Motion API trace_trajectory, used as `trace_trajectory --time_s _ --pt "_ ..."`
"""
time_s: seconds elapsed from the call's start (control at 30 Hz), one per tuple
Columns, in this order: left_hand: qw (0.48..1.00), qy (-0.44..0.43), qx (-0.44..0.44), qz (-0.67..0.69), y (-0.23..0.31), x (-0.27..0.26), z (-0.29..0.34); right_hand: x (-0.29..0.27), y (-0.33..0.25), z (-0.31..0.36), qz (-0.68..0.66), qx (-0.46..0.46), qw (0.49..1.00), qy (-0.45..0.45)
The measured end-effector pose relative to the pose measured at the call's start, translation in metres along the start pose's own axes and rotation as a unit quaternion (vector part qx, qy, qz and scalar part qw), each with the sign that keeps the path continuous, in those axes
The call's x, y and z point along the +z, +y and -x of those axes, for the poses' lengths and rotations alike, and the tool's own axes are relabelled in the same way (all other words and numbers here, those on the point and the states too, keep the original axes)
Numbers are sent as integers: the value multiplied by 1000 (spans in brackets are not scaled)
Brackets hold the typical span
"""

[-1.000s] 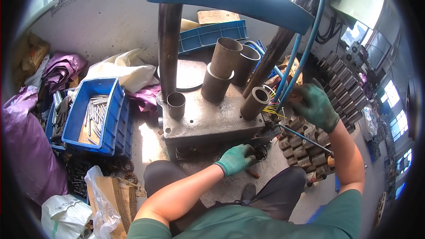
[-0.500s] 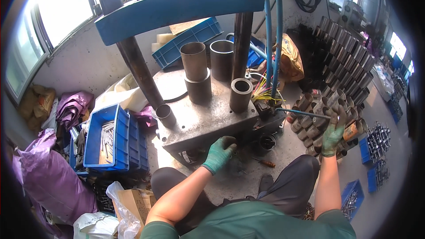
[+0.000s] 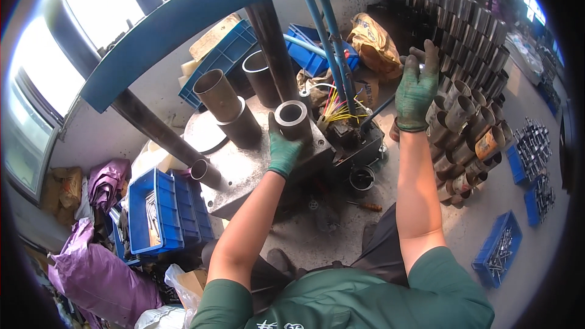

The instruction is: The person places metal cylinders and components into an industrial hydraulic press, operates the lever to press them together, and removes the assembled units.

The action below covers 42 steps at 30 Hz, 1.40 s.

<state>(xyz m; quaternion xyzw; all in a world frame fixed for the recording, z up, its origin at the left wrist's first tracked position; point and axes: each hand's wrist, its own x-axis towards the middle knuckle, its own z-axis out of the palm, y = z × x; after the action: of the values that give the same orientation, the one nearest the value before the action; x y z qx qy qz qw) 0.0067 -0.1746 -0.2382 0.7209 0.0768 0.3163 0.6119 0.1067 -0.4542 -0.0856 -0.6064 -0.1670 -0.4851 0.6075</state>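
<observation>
My left hand [image 3: 284,151], in a green glove, grips the lower side of a short thick-walled metal sleeve [image 3: 292,113] at the right front of the steel press table [image 3: 244,184]. Its thumb lies along the sleeve's left side. My right hand [image 3: 417,99], also gloved, is raised at the blue lever [image 3: 379,109] beside the press; the hand covers the lever's outer end, and its fingertips point up. Left of the sleeve, a brownish metal tube [image 3: 216,100] stands on a darker cylinder [image 3: 242,129]. A smaller metal ring [image 3: 206,173] sits at the table's left corner.
A blue crossbeam [image 3: 183,24] spans the press between steel columns. Coloured wires [image 3: 342,113] spread beside the blue hoses [image 3: 329,36]. Many metal tubes [image 3: 463,116] are stacked at right. Blue crates [image 3: 159,207] and a purple sack [image 3: 106,274] stand at left. A screwdriver-like tool [image 3: 365,206] lies on the floor.
My left hand has moved from the table's front edge up to the thick-walled sleeve. The right hand and the lever have swung farther away and upward. The view has turned to the right.
</observation>
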Motion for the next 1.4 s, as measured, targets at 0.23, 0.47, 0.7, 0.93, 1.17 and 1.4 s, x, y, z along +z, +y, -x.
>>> trace_trajectory --time_s 0.23,0.47,0.7,0.93,1.17,1.4 --pt "996 48 45 -59 -28 6 -16 -3 3 -2 42 -26 999 14" --pt "991 30 -29 128 10 -26 59 -5 -7 -7 46 19 998 38" --pt "960 99 -25 260 80 -84 48 -30 -32 -20 71 48 996 13" --pt "959 154 218 99 175 -142 -94 -45 -60 -26 132 101 982 -88" --pt "937 256 120 -205 175 -162 -204 -43 -64 -27 104 104 985 -85" --pt "970 201 94 -98 188 -127 -201 -49 -65 -29 126 98 984 -82"
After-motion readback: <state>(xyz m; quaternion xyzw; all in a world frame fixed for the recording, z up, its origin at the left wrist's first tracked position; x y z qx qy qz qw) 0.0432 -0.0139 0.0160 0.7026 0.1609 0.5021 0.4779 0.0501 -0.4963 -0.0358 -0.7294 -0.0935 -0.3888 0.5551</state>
